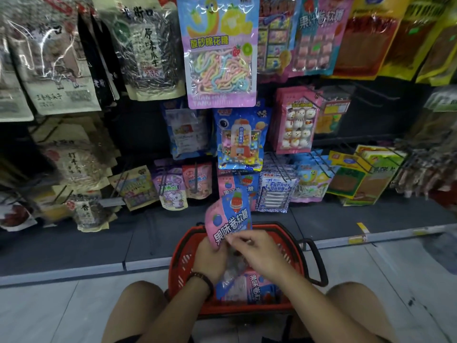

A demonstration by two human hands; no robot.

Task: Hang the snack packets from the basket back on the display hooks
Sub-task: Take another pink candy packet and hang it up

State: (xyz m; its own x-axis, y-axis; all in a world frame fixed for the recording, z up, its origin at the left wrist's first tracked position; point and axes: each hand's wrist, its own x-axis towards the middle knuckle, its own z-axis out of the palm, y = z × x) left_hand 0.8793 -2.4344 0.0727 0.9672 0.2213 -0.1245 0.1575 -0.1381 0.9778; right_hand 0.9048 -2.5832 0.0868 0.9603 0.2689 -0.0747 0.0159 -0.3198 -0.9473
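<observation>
果味卷软糖 on pink-blue packet (228,216); 酸砂棉花糖 on pastel packet (218,70); 原味瓜子, 235 on seed packet (148,53).

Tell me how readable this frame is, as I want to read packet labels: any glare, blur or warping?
Head view: dim light; white glare streaks on the seed packets at left; edges blurred and bowed by the wide lens; the pink and blue packet held over the red basket reads sharply.
</observation>
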